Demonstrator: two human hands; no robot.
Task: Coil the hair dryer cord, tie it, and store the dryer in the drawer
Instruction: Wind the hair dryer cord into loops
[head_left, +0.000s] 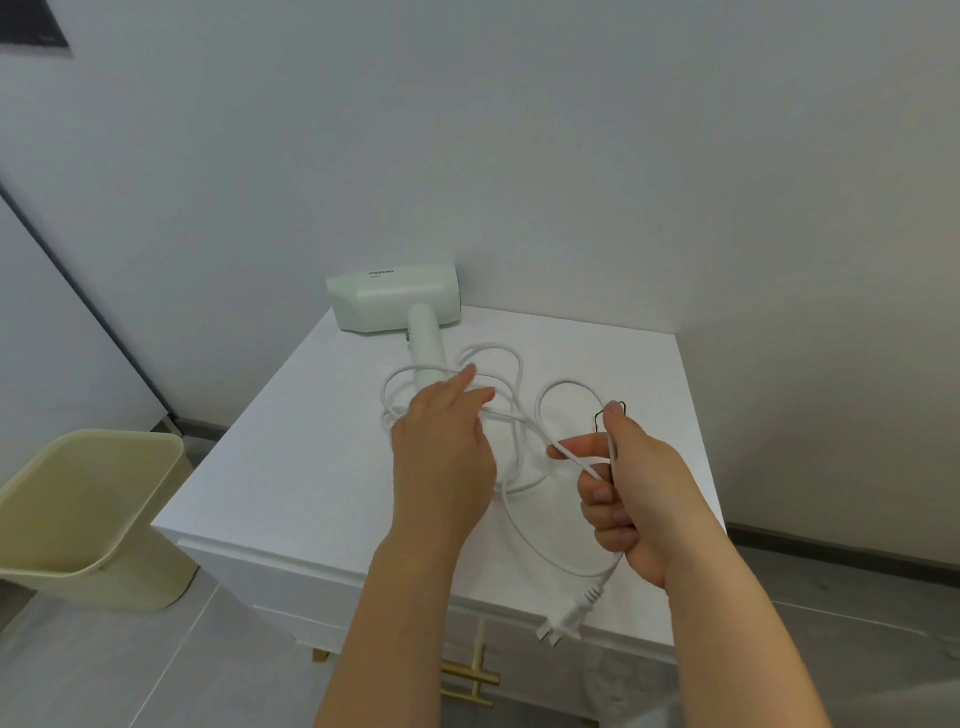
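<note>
A pale green hair dryer (395, 301) lies at the back of the white cabinet top (291, 467), handle pointing toward me. Its white cord (514, 364) lies in loose loops on the top. My left hand (441, 457) rests palm down over the loops, fingers reaching toward the handle end. My right hand (628, 493) is closed around a strand of the cord near the plug end, and a thin dark wire tie (602, 415) sticks up by its thumb. The white plug (566, 618) hangs below that hand over the front edge.
A beige waste bin (88, 514) stands on the floor left of the cabinet. Gold drawer handles (467, 675) show on the cabinet front below my arms. Grey walls close in behind and on the right.
</note>
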